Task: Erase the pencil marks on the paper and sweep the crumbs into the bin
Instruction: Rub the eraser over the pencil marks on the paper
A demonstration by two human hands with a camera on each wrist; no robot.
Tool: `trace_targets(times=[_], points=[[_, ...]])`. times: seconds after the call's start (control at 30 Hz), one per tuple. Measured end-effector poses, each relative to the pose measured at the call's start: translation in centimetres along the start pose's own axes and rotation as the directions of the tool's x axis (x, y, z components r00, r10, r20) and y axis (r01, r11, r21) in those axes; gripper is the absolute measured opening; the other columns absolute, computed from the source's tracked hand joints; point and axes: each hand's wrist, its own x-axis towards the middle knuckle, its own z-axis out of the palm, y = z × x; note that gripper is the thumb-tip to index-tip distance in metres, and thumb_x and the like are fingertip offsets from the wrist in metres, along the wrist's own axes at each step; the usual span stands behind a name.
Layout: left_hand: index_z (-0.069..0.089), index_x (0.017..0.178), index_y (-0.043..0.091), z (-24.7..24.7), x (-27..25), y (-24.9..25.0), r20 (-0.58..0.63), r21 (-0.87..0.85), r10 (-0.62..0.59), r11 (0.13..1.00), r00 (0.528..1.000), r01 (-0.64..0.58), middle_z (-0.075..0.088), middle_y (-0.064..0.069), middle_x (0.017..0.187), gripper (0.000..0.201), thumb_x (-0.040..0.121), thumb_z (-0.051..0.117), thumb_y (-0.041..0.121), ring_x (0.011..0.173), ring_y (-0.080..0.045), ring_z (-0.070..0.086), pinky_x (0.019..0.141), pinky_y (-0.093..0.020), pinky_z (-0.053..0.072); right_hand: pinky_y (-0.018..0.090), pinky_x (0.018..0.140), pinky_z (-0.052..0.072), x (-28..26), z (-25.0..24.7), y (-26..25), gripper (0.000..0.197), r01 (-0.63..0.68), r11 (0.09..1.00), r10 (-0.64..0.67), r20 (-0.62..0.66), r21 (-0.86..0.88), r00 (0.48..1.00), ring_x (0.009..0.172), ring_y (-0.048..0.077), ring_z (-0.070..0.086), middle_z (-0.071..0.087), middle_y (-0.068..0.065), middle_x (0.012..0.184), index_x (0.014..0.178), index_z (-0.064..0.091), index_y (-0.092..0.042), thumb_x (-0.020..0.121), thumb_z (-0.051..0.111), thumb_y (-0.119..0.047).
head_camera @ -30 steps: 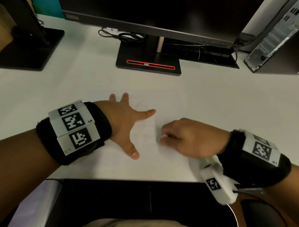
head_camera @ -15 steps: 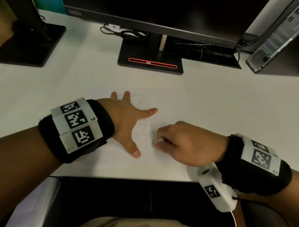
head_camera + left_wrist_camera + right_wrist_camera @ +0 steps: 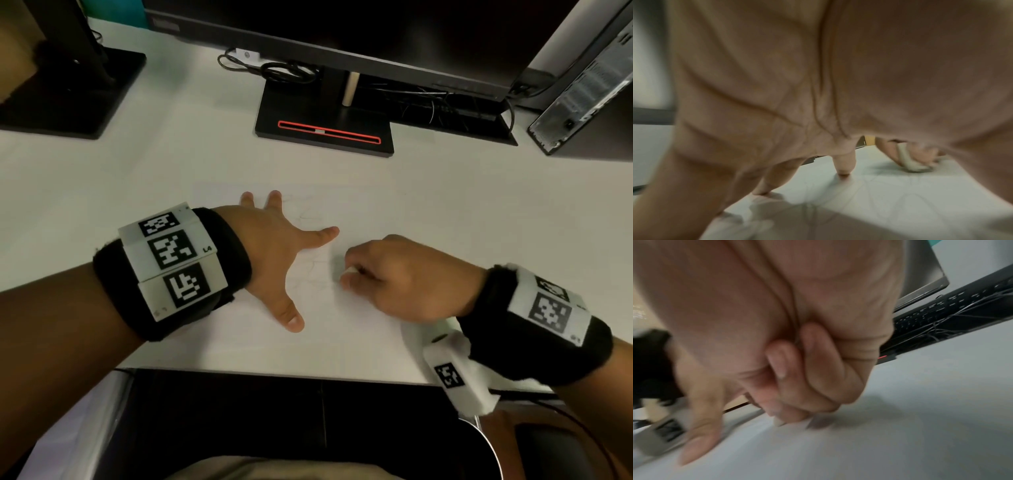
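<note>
A white sheet of paper [image 3: 363, 212] lies flat on the white desk, with faint pencil marks [image 3: 313, 274] between my hands. My left hand [image 3: 274, 253] presses on the sheet with fingers spread and straight; the left wrist view shows its fingertips [image 3: 843, 170] down on the paper [image 3: 869, 203]. My right hand [image 3: 394, 277] pinches a small white eraser [image 3: 350, 272] against the paper just right of the marks. From the left wrist view the eraser [image 3: 914, 164] shows as a worn white block in curled fingers. In the right wrist view my right hand [image 3: 789, 386] is curled and blurred.
A monitor stand [image 3: 325, 120] with a red stripe sits at the back centre, with cables [image 3: 281, 70] beside it. Another black stand [image 3: 68, 89] is at the back left and a computer case [image 3: 582, 96] at the back right. The desk's front edge [image 3: 274, 371] runs just below my hands.
My right hand with the eraser has shifted a little left and back across the marks, towards the left hand. The left hand stays pressed on the paper.
</note>
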Motion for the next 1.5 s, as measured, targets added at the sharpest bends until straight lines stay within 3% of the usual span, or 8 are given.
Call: trace_targets(times=[0.23, 0.37, 0.53, 0.67, 0.83, 0.97, 1.1, 1.5], points=[[-0.029, 0.136, 0.068, 0.0, 0.1, 0.0, 0.002, 0.002, -0.002, 1.0, 1.0, 0.002, -0.034, -0.019, 0.158, 0.136, 0.051, 0.077, 0.081, 0.145, -0.053, -0.019, 0.116, -0.065, 0.022, 0.019, 0.058, 0.033, -0.5, -0.3, 0.6, 0.035, -0.035, 0.999, 0.034, 0.032, 0.031, 0.999, 0.058, 0.008, 0.048, 0.052, -0.007, 0.063, 0.078, 0.056, -0.013, 0.105, 0.047, -0.035], [-0.029, 0.136, 0.068, 0.1, 0.0, 0.0, 0.002, 0.002, 0.002, 1.0, 1.0, -0.002, -0.034, -0.019, 0.158, 0.136, 0.052, 0.077, 0.081, 0.145, -0.052, -0.021, 0.117, -0.065, 0.02, 0.02, 0.058, 0.034, -1.3, 0.9, -0.6, 0.034, 0.058, 0.998, -0.058, 0.073, 0.001, 0.996, 0.057, 0.007, 0.049, 0.05, -0.007, 0.059, 0.077, 0.054, -0.016, 0.104, 0.046, -0.034], [-0.029, 0.135, 0.068, 0.0, 0.0, 0.0, 0.004, -0.003, 0.0, 1.0, 1.0, 0.0, -0.034, -0.019, 0.158, 0.136, 0.051, 0.077, 0.081, 0.145, -0.053, -0.02, 0.116, -0.065, 0.021, 0.022, 0.059, 0.034, -0.7, -0.3, 0.9, 0.035, -0.031, 0.999, 0.03, 0.028, 0.014, 0.999, 0.058, 0.007, 0.049, 0.053, -0.007, 0.064, 0.079, 0.056, -0.014, 0.105, 0.046, -0.035], [-0.029, 0.137, 0.067, 0.0, -0.1, 0.2, 0.002, -0.001, 0.004, 1.0, 1.0, -0.004, -0.034, -0.019, 0.158, 0.135, 0.054, 0.077, 0.08, 0.145, -0.052, -0.021, 0.117, -0.063, 0.02, 0.019, 0.058, 0.034, -0.8, 1.2, -1.3, 0.034, 0.079, 0.997, -0.08, 0.065, 0.026, 0.995, 0.056, 0.008, 0.049, 0.05, -0.005, 0.059, 0.076, 0.055, -0.014, 0.104, 0.047, -0.033], [-0.029, 0.137, 0.066, -0.1, -0.3, 0.2, 0.009, -0.005, 0.004, 1.0, 1.0, -0.004, -0.033, -0.019, 0.158, 0.136, 0.054, 0.078, 0.079, 0.145, -0.053, -0.02, 0.117, -0.065, 0.02, 0.022, 0.059, 0.034, 0.4, -0.2, 0.4, 0.034, -0.016, 0.999, 0.016, -0.004, 0.038, 1.0, 0.057, 0.008, 0.049, 0.052, -0.007, 0.062, 0.081, 0.059, -0.011, 0.104, 0.047, -0.032], [-0.028, 0.138, 0.067, 0.0, -0.1, 0.1, 0.002, -0.008, 0.011, 1.0, 1.0, -0.011, -0.034, -0.02, 0.158, 0.135, 0.054, 0.078, 0.078, 0.144, -0.054, -0.021, 0.117, -0.064, 0.02, 0.019, 0.056, 0.035, -0.2, 1.1, -1.6, 0.034, 0.077, 0.997, -0.078, 0.052, 0.029, 0.996, 0.055, 0.007, 0.049, 0.049, -0.006, 0.058, 0.076, 0.054, -0.015, 0.104, 0.047, -0.032], [-0.029, 0.137, 0.066, 0.0, -0.2, 0.1, 0.001, -0.005, 0.009, 1.0, 1.0, -0.009, -0.033, -0.02, 0.158, 0.135, 0.054, 0.077, 0.079, 0.145, -0.053, -0.019, 0.117, -0.065, 0.021, 0.026, 0.062, 0.039, 0.8, -0.2, 0.2, 0.035, -0.013, 0.999, 0.013, -0.002, 0.033, 1.0, 0.06, 0.01, 0.051, 0.057, -0.003, 0.066, 0.079, 0.058, -0.009, 0.104, 0.047, -0.031], [-0.028, 0.139, 0.065, 0.0, -0.3, 0.0, -0.005, -0.006, 0.018, 1.0, 1.0, -0.018, -0.032, -0.022, 0.158, 0.135, 0.055, 0.077, 0.079, 0.143, -0.055, -0.02, 0.118, -0.064, 0.018, 0.017, 0.053, 0.034, 0.9, 0.8, -1.8, 0.035, 0.076, 0.996, -0.077, 0.02, 0.043, 0.997, 0.052, 0.008, 0.048, 0.049, -0.005, 0.057, 0.076, 0.055, -0.009, 0.105, 0.047, -0.028]])
